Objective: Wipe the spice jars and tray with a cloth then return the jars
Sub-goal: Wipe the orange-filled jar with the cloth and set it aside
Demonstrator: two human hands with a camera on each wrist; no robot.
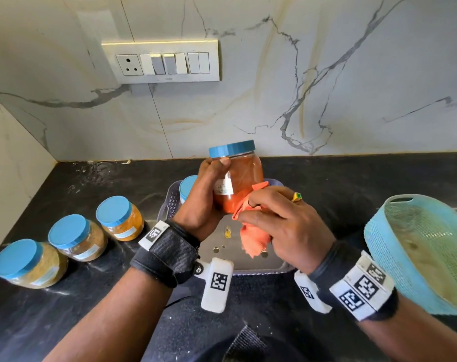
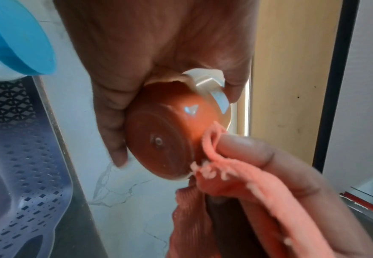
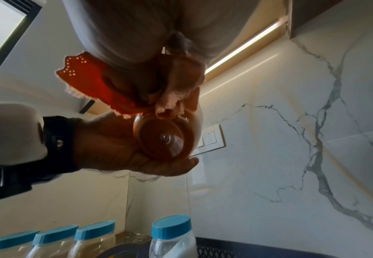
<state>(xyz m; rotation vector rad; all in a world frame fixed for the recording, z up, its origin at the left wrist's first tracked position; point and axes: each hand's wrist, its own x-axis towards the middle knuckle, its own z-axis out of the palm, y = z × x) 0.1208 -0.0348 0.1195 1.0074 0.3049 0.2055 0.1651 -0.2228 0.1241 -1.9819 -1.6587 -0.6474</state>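
Observation:
My left hand (image 1: 209, 189) grips a jar of red spice (image 1: 244, 176) with a blue lid, held up above the grey perforated tray (image 1: 171, 202). My right hand (image 1: 277, 220) holds an orange cloth (image 1: 253, 231) and presses it against the jar's lower right side. From the left wrist view the jar's underside (image 2: 158, 141) shows, with the cloth (image 2: 236, 176) at its edge. In the right wrist view the jar's base (image 3: 163, 137) sits in my left palm. One blue-lidded jar (image 1: 188, 188) stands in the tray, mostly hidden behind my left hand.
Three blue-lidded jars (image 1: 120, 218) (image 1: 77, 237) (image 1: 28, 262) stand in a row on the black counter (image 1: 352, 184) to the left. A turquoise mesh basket (image 1: 420, 252) lies tilted at the right. A marble wall with a switch panel (image 1: 160, 61) rises behind.

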